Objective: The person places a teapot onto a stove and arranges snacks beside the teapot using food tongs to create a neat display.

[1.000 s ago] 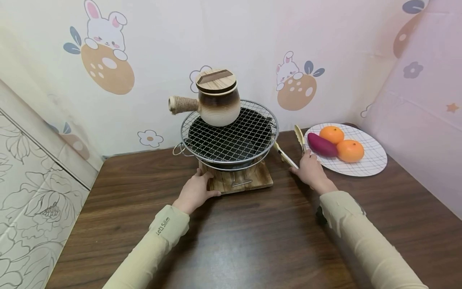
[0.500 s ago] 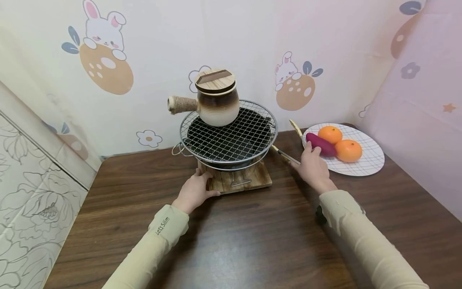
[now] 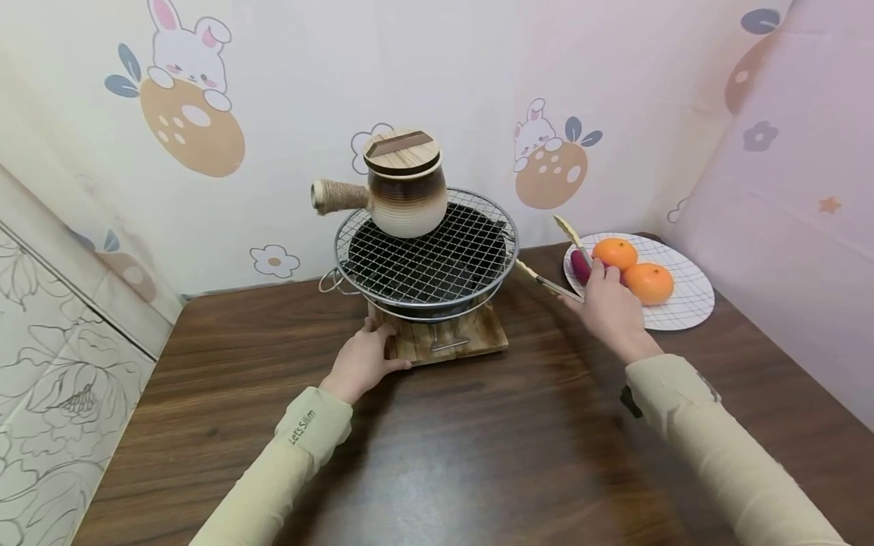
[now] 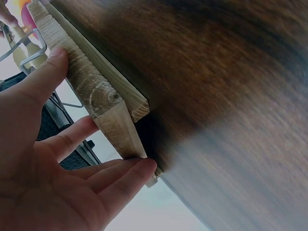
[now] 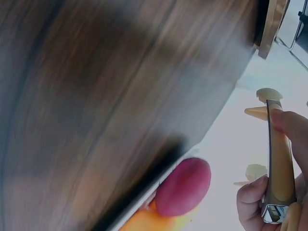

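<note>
My left hand [image 3: 358, 360] grips the front left corner of the wooden board [image 3: 478, 337] under the round grill [image 3: 437, 292]. In the left wrist view the thumb lies along one edge of the board [image 4: 91, 86], with fingertips around its corner. Held in my right hand [image 3: 614, 318] is a pair of tongs [image 3: 546, 283] with cream tips, its arms spread wide. One tip points toward the grill; the other rises beside the plate [image 3: 683, 322]. A purple sweet potato [image 3: 580, 265] lies on that plate, partly hidden behind the right hand and tongs.
Two oranges [image 3: 649, 283] share the plate at the right. On the grill's wire mesh stands a lidded clay pot [image 3: 410, 205], its rope-wrapped handle [image 3: 339, 196] pointing left. A patterned wall covering [image 3: 293, 152] rises right behind the table.
My right hand has moved right with the tongs, toward the plate, and now covers part of the sweet potato. The left hand keeps its place on the board. The view shifts slightly.
</note>
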Demonstrator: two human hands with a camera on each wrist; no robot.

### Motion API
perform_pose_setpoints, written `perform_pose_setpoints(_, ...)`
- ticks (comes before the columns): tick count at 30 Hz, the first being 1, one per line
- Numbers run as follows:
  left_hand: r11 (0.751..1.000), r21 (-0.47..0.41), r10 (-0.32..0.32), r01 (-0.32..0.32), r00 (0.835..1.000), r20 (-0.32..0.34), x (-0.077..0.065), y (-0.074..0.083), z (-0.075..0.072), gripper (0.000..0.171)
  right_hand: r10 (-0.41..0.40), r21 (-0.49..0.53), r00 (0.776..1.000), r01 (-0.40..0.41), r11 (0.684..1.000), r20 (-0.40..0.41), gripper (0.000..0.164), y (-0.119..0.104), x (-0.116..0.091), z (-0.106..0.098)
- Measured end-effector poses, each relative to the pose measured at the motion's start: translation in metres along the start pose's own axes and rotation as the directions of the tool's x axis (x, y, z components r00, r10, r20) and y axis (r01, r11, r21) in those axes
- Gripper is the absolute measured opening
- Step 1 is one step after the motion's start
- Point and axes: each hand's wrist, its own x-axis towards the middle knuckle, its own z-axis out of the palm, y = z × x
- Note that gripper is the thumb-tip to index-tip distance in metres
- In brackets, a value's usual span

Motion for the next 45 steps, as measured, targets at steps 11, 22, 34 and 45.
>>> perform_pose_setpoints(11,1.0,-0.001,-0.006,0.006,1.0,0.008,0.001,0.0,0.0,0.063,0.004,-0.041,0.998,-0.002,0.999,0.058,0.081,0.029,-0.005,-0.018)
perform_pose_setpoints(22,1.0,-0.001,-0.005,0.005,1.0,0.008,0.0,0.001,-0.001,0.063,0.039,-0.035,0.99,-0.035,0.999,0.133,0.086,0.05,-0.015,-0.031)
perform_pose_setpoints(34,1.0,-0.004,-0.004,0.004,1.0,0.004,0.0,0.0,0.0,0.063,0.031,-0.106,0.988,-0.015,0.994,0.15,0.086,0.07,-0.027,-0.044)
perform_pose_setpoints(45,1.0,0.005,0.01,-0.01,1.0,-0.004,0.0,0.001,-0.001,0.062,0.029,-0.151,0.982,0.0,0.989,0.188,0.081,0.085,-0.036,-0.054)
